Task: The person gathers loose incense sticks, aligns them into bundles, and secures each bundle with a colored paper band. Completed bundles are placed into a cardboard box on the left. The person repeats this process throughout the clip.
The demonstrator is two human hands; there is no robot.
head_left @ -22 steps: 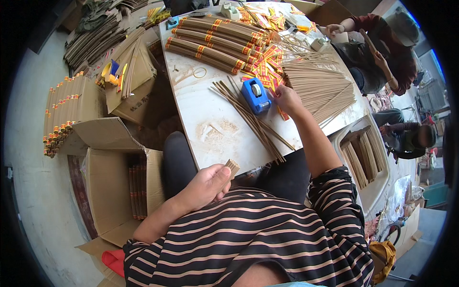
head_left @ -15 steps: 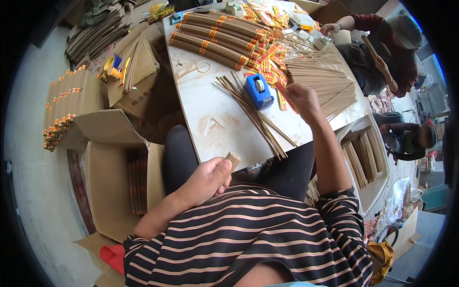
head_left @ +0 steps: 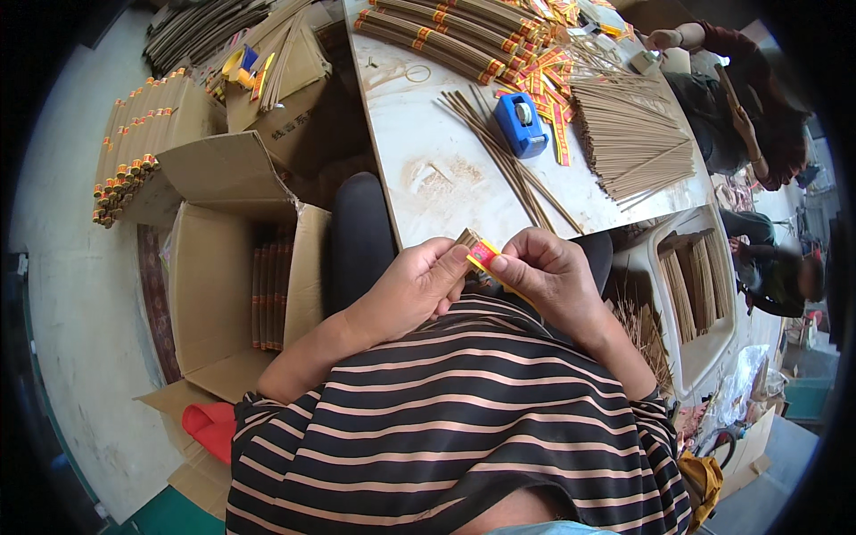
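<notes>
Both hands meet close in front of the striped shirt (head_left: 464, 419), just below the near edge of the worktop (head_left: 419, 192). Left hand (head_left: 415, 290) grips the end of a small bundle of incense sticks (head_left: 467, 241), fingers curled round it. Right hand (head_left: 548, 276) pinches a red and yellow paper label (head_left: 486, 256) against that bundle, thumb and forefinger closed on it. Beyond the hands on the worktop lies a blue tape dispenser (head_left: 522, 125), with a loose row of sticks (head_left: 508, 160) running beside it. Farther beyond and to the right sits a big fan of loose sticks (head_left: 633, 134), and wrapped bundles (head_left: 437, 36) lie at the far edge. Left of the left hand stands an open cardboard box (head_left: 209, 285) with packed sticks inside.
</notes>
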